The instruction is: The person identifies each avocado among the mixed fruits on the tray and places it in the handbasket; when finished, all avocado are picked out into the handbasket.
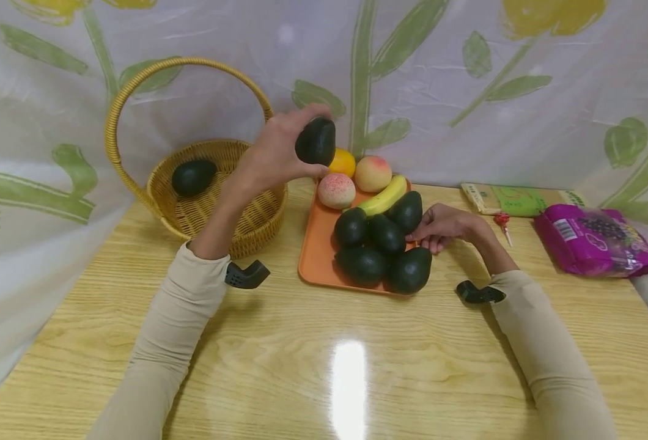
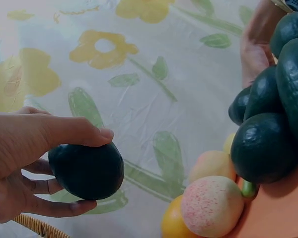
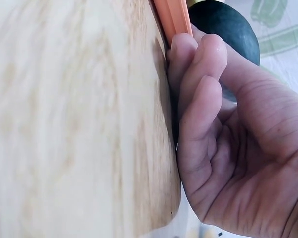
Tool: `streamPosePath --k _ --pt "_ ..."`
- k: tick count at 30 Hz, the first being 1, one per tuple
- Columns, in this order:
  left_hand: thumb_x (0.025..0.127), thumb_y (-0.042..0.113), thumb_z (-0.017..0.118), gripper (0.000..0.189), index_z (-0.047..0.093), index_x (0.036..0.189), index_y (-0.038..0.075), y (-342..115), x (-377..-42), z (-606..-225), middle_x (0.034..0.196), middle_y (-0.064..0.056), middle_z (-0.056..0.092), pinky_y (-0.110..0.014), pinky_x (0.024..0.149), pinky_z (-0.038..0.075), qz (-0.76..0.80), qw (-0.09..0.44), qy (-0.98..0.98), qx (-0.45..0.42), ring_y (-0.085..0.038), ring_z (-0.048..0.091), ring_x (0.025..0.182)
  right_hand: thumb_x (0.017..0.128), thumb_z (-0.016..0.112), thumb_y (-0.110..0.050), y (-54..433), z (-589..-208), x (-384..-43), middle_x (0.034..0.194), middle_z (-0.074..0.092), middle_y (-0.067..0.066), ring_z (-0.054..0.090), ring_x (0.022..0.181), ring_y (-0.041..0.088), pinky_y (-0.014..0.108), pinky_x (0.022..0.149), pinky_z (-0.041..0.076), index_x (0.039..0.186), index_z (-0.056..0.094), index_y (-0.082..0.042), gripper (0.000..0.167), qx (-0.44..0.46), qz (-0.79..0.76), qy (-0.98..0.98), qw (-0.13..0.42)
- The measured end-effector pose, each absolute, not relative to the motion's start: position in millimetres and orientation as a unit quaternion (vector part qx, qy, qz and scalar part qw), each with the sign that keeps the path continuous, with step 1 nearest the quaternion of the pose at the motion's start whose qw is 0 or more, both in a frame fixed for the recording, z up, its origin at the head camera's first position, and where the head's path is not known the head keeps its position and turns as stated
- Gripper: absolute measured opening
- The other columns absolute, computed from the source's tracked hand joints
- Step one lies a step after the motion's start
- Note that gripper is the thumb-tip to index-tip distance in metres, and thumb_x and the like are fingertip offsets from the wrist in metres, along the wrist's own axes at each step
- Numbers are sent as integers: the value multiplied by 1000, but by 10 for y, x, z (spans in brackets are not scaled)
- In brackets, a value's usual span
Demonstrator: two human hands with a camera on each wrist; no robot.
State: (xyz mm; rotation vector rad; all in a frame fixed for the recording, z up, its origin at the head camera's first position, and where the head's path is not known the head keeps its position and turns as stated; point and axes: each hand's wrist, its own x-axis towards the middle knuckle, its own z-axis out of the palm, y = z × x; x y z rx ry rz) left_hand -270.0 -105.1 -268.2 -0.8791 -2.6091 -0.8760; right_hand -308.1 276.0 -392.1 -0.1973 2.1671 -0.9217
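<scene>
My left hand grips a dark green avocado in the air between the basket and the tray; the left wrist view shows thumb above and fingers below the avocado. An orange tray bears several avocados, a banana, two peaches and a yellow-orange fruit, partly hidden. At the tray's right edge, my right hand pinches the rim, its fingers curled at the orange edge in the right wrist view. Another avocado lies inside the wicker basket.
The basket's tall arched handle rises at the left, near my left forearm. On the right lie a purple bag, a green packet and a red lollipop. A flowered cloth hangs behind the wooden table.
</scene>
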Motion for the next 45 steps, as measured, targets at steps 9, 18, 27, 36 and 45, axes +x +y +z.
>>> streamPosePath --k 9,18,27,36,45 --pt "79 19 93 80 54 148 13 -1266 -2665 -2577 146 -16 61 -52 111 47 -296 167 -897 -281 -36 54 128 94 80 -31 2734 -3866 -3057 60 70 -4 64 50 5 21 53 55 76 79 -9 28 -74 -359 849 381" --pt "79 19 93 74 61 146 19 -1702 -2595 -2431 138 -14 67 -49 100 47 -289 140 -909 -266 -32 58 115 91 82 -31 2773 -3903 -3063 61 70 -4 64 51 5 21 54 55 78 80 -9 26 -69 -364 846 383" --pt "85 32 88 74 56 151 25 -1974 -2605 -2429 135 -16 67 -51 94 47 -271 117 -932 -211 -35 59 112 92 81 -30 2783 -3906 -3061 61 69 -4 64 51 5 21 54 55 77 79 -9 26 -70 -365 847 381" --pt "87 43 83 77 49 152 19 -2057 -2692 -2506 142 -22 61 -60 104 45 -289 78 -942 -153 -41 58 126 93 80 -29 2819 -3887 -3048 60 70 -4 65 51 5 22 54 56 78 79 -8 26 -66 -361 849 379" --pt "93 58 69 85 43 153 4 -2125 -2861 -2653 145 -27 57 -58 103 47 -298 21 -952 -71 -41 71 95 92 81 -30 2778 -3909 -3065 60 69 -4 64 50 5 21 53 55 77 78 -8 27 -65 -369 844 384"
